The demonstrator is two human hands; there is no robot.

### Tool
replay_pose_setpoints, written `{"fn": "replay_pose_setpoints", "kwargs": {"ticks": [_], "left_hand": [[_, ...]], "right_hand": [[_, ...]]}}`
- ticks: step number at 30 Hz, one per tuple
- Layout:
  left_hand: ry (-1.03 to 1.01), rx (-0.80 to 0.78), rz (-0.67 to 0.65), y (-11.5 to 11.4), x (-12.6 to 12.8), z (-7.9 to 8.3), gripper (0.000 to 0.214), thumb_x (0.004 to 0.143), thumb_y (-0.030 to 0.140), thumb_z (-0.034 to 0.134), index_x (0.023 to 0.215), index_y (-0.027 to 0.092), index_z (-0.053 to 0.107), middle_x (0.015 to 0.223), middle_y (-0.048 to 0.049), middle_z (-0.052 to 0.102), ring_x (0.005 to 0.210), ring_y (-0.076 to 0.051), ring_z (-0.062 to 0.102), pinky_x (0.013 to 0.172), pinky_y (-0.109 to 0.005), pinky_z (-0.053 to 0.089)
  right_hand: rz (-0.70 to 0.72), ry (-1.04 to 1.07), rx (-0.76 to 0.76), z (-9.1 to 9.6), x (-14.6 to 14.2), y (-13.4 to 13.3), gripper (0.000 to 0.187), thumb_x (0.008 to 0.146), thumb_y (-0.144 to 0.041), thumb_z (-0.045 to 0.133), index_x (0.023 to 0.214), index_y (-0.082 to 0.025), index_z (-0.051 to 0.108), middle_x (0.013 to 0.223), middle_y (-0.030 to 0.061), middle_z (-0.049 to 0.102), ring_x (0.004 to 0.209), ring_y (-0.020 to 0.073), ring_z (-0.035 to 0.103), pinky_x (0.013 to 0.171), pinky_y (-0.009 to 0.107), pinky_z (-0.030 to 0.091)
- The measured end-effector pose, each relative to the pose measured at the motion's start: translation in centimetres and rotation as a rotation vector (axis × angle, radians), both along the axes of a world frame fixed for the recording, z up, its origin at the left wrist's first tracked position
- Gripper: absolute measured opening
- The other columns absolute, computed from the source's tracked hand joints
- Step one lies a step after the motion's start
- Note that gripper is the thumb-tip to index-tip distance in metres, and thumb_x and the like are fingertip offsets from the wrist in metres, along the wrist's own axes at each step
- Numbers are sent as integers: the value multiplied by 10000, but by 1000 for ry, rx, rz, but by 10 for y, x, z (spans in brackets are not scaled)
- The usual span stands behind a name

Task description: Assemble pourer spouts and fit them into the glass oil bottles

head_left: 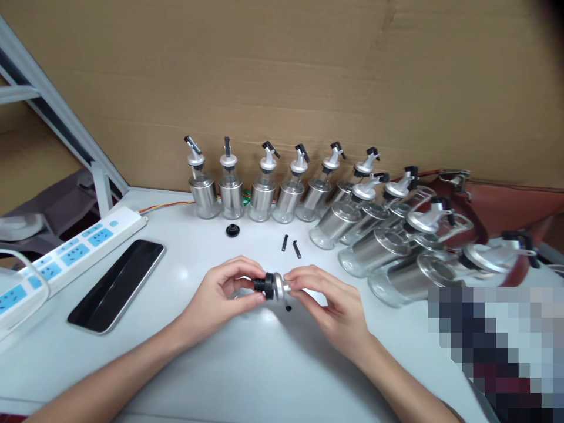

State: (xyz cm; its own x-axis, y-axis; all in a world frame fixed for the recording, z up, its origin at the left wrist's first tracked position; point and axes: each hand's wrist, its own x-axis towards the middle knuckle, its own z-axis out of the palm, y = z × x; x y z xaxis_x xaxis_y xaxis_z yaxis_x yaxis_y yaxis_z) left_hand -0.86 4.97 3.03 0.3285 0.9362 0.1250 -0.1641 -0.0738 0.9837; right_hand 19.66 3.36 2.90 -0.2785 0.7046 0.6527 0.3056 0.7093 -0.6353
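Both my hands hold one small pourer cap (273,286) just above the white table (247,376). My left hand (222,294) pinches its black ribbed stopper end. My right hand (328,299) pinches its silver metal end. A tiny black piece (288,308) lies on the table right under the cap. Two small black levers (291,245) and a round black stopper (232,230) lie further back on the table.
A row of several upright glass-and-steel oil bottles (264,188) with pourer caps stands along the cardboard wall. More bottles (396,241) crowd the right side. A black phone (118,284) and a white power strip (66,255) lie at the left. A blurred patch covers the lower right corner.
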Motion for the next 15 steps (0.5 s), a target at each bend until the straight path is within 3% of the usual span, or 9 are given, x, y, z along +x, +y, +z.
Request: {"fn": "replay_pose_setpoints", "kwargs": {"ticks": [7,11,15], "left_hand": [[50,43,36,-3,-1,1,167,671,66,744,767,201,769,831,-54,702,793,-165,666,711,-253,583],[59,130,80,-5,-2,0,193,671,46,746,746,221,778,820,-46,723,761,-156,685,697,-235,580],[143,291,95,-5,-3,-1,176,701,52,745,762,213,780,809,-55,732,732,-157,699,685,-228,577]], "right_hand": [[12,-93,165,0,2,-2,296,856,-2,564,1041,-208,667,874,86,737,780,193,702,664,311,586],[-6,-97,130,-1,1,-4,254,855,-47,615,1055,-190,679,844,91,746,716,180,712,622,260,579],[-16,-85,-3,-2,-3,-11,190,870,-97,610,1026,-170,689,765,71,738,638,168,701,571,239,556]]}}
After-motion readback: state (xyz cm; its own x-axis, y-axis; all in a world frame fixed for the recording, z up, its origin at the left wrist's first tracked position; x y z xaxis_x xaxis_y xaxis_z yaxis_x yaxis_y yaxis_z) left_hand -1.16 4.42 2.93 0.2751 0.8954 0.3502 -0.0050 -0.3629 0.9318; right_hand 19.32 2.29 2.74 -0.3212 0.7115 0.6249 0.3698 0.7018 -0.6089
